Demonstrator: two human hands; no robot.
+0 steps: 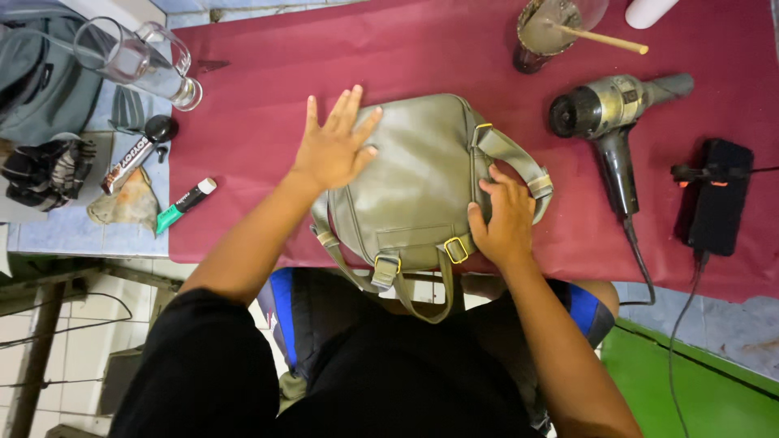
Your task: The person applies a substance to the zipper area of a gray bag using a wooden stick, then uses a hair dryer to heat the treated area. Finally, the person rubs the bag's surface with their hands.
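An olive-green leather backpack [422, 174] lies flat on a dark red cloth [268, 89], its straps and yellow buckles hanging over the near table edge. My left hand [334, 144] rests flat on the bag's upper left part, fingers spread. My right hand [505, 219] presses on the bag's right side, fingers curled at the base of the top handle [519, 162].
A grey hair dryer [613, 109] lies right of the bag, a black phone [718, 195] on a cable beyond it. A cup with a wooden stick [552, 32] stands at the back. Left: a tipped glass jar [138, 61], a green marker [185, 204], a grey bag [45, 85].
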